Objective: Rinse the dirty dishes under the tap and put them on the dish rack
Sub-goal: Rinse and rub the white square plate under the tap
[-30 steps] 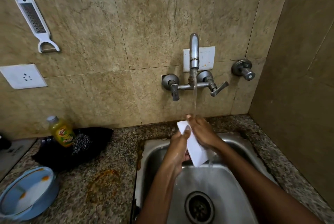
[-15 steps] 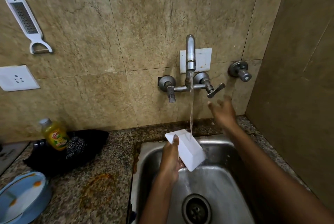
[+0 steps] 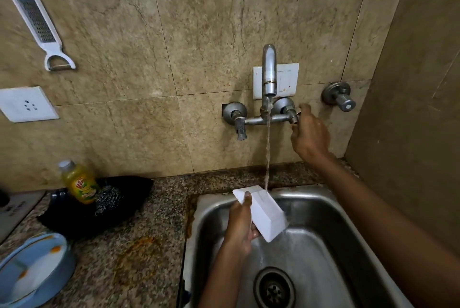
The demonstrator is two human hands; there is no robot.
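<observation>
While gripping white dish (image 3: 263, 215) under tap (image 3: 269, 71) with left hand (image 3: 240, 228), now curls right hand (image 3: 311, 133) around handle at 3 o'clock, open-fingered earlier

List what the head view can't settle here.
- Right tap handle: covered by the right hand; grip unclear.
- Underside of the white dish: hidden behind the left hand.
- Blue bowl: cut by the left edge.
- Dish rack: out of frame.
- Yellow bottle label: too blurred to read.

Beige marble-tile wall (image 3: 199, 21), speckled granite counter (image 3: 139, 253), light glare.
</observation>
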